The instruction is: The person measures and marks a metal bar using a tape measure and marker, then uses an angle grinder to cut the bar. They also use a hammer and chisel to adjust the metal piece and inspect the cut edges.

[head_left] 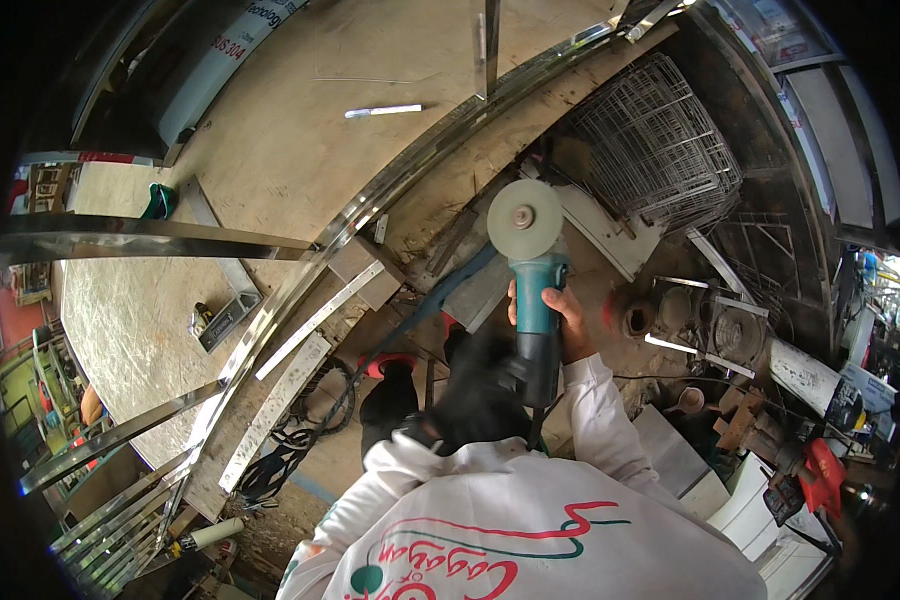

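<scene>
An angle grinder (538, 295) with a teal body, a black rear end and a large pale disc (523, 232) stands out in front of me, disc end away from me. My right hand (567, 318) is wrapped round its teal body, thumb on the right side and a fingertip showing on the left. My left arm, in a white sleeve (402, 458), bends in toward my middle. Past that cuff a dark, smeared shape (480, 390) lies beside the grinder's rear; it may be my left hand in a black glove, but its fingers cannot be made out.
At the left is a wide board-topped table (270, 150) with a shiny metal frame (390, 175) along its edge. A marker (383, 111) and a metal square (232, 312) lie on it. Wire racks (660, 140) are piled far right. Cables (310, 420) lie on the floor; a red power tool (820, 475) sits lower right.
</scene>
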### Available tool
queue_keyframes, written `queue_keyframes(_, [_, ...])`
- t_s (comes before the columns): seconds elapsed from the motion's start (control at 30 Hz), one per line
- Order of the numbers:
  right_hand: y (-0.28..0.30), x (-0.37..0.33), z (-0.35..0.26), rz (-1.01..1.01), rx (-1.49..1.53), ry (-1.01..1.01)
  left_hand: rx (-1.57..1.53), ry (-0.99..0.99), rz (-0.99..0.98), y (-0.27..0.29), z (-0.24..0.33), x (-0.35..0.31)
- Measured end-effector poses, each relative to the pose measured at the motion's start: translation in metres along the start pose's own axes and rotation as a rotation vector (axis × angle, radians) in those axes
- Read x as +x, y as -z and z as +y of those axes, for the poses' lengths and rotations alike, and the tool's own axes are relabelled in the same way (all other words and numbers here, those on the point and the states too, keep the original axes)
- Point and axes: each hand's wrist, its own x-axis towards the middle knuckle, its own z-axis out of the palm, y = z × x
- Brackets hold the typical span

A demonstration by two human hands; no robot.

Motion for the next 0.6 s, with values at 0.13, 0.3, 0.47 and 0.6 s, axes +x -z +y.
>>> queue_keyframes(0.13, [0.001,-0.005,-0.030,0.075,-0.150,0.032,-0.245,0.388,-0.171,-0.076,0.028,0.014])
queue_keyframes(0.3, [0.038,0.003,0.003,0.759,-0.555,0.047,0.645,0.216,-0.197,-0.057,-0.003,0.055])
queue_keyframes(0.47, [0.129,0.024,0.038,0.888,-0.398,0.065,1.462,-0.150,-0.406,-0.016,-0.055,0.174])
queue_keyframes(0.6, [0.128,0.047,0.048,0.871,-0.261,0.064,1.377,-0.210,0.088,-0.025,-0.059,0.255])
